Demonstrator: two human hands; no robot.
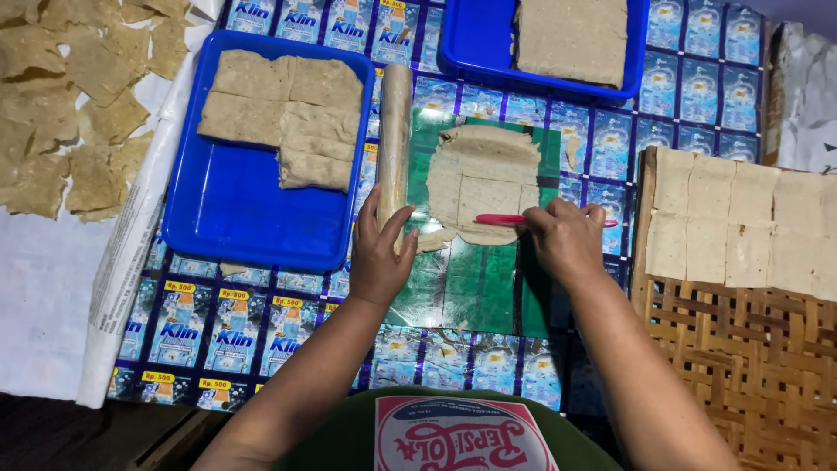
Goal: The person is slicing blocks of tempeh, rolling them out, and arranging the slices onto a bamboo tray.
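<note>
**Dough sheet under both hands on the green mat**

Dough sheet (pixel 484 183), thin and pale brown, lies flat on the green mat (pixel 475 288) in the middle of the work surface, right in front of you. You can see faint cut lines across it, marking it into squares, and its edges are ragged.

Your right hand (pixel 567 240) is closed around a slim pink tool (pixel 506 219), which lies across the lower part of the sheet with its tip pointing to your left. Your left hand (pixel 381 253) rests with spread fingers at the lower left corner of the sheet, touching the near end of a rolling pin (pixel 395 139) that lies along the sheet's left edge.

Left of the pin sits 1 blue tray (pixel 235 218) holding a thick slab of dough (pixel 288 113) in its far half. A 2nd blue tray (pixel 471 44) at the far edge holds another slab. To your right, a woven bamboo tray (pixel 741 349) carries 2 rows of cut dough squares (pixel 741 222) laid side by side, touching one another. On the far left, many darker, irregular pieces (pixel 70 96) are spread on white paper (pixel 44 288). Printed blue plastic sheeting (pixel 235 327) covers the surface under the mat and trays.
</note>
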